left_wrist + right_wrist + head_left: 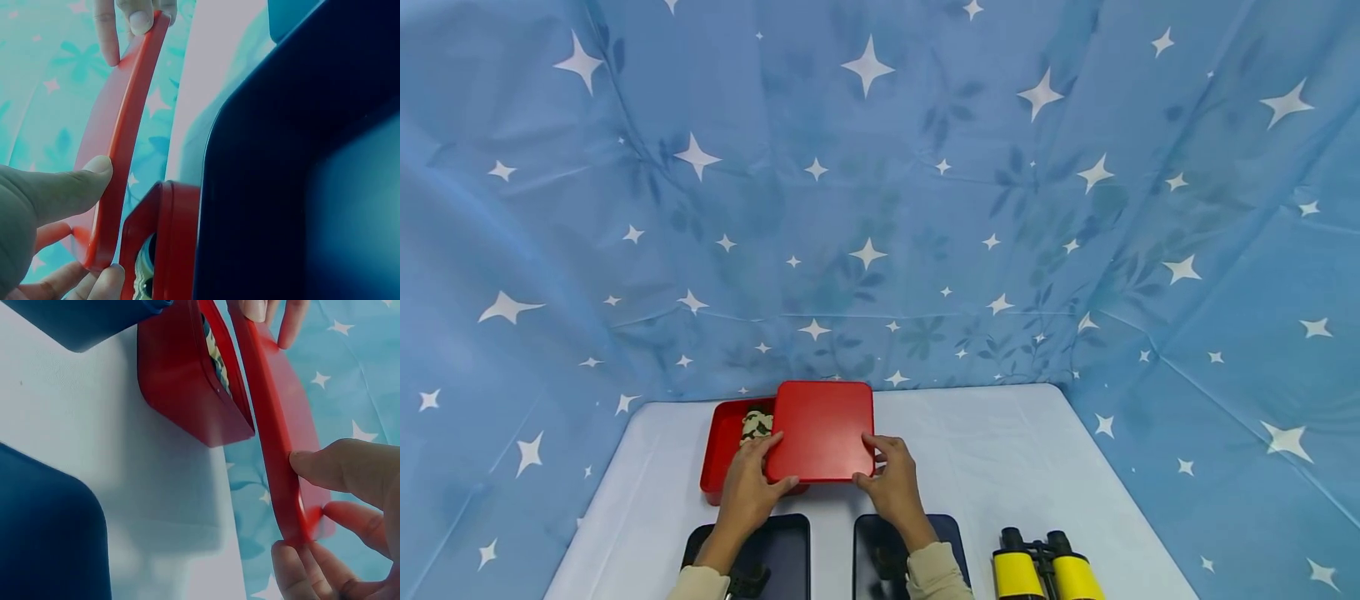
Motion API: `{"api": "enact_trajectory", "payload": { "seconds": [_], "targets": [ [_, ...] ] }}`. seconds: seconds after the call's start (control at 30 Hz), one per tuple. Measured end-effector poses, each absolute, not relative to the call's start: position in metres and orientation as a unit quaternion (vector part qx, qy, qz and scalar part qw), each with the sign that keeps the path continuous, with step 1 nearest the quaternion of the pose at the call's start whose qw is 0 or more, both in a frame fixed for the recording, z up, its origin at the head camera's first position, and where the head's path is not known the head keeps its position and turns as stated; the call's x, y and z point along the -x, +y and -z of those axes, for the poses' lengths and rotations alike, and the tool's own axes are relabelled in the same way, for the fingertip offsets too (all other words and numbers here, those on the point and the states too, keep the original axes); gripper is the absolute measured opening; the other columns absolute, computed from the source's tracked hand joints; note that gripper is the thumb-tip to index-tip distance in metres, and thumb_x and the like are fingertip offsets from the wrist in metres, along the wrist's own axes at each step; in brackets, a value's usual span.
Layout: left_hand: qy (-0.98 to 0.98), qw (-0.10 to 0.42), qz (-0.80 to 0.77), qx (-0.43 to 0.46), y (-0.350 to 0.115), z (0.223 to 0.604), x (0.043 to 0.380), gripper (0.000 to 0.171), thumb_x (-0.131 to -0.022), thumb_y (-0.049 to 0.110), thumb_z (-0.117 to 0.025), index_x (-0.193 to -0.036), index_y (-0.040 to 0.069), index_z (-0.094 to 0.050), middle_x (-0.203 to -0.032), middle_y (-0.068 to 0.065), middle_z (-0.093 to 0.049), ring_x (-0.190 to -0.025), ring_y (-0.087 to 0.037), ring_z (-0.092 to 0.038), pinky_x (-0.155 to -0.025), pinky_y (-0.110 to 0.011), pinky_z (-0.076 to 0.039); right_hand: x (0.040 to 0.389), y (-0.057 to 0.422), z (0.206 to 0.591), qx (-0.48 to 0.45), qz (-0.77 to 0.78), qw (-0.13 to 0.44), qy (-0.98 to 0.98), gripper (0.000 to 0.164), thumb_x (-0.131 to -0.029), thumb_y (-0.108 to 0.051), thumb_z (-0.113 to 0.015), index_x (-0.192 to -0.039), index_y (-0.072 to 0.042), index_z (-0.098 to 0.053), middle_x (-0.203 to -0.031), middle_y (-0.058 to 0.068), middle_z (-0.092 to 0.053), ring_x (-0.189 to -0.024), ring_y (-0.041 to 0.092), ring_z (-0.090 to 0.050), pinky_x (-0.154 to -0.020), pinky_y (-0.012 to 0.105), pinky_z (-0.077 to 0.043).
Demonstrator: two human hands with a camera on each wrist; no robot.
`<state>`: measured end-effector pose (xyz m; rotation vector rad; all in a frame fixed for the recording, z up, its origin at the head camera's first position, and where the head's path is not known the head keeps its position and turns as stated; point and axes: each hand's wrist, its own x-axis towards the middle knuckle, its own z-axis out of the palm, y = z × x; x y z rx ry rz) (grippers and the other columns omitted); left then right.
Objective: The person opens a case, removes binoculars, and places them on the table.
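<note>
Both hands hold a red square lid (822,429) above the table, one at each side. My left hand (748,487) grips the lid's left side, thumb on the near edge and fingers around the corner, as the left wrist view shows. At the right side my right hand (895,483) pinches it between thumb and fingers, clearest in the right wrist view. Behind and left of the lid stands an uncovered red box (718,450), partly hidden by the lid and my left hand. Inside the box lies a camouflage-patterned thing (757,423); its kind cannot be made out.
Two dark navy trays lie under my forearms, a left tray (790,546) and a right tray (868,533), each with a dark object in it. Yellow-and-black binoculars (1018,575) stand at the near right. Blue star-patterned cloth (925,208) hangs around the white table (1000,450).
</note>
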<state>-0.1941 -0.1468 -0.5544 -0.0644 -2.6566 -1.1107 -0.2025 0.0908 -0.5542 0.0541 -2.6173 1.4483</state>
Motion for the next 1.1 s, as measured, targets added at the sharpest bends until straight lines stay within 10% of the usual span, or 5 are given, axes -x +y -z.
{"api": "enact_trajectory", "payload": {
  "seconds": [1.1],
  "targets": [
    [-0.909, 0.121, 0.399, 0.020, -0.105, 0.563, 0.192, 0.078, -0.071, 0.018, -0.090, -0.141, 0.015, -0.057, -0.138, -0.012, -0.055, -0.127, -0.033, -0.051, -0.102, -0.055, -0.048, 0.196, 0.130, 0.564, 0.007, -0.497, 0.086, -0.864, 0.066, -0.073, -0.004, -0.086, -0.134, -0.018, -0.064, -0.127, 0.007, -0.058, -0.097, 0.020, -0.060, -0.070, 0.021, -0.056]
  ]
}}
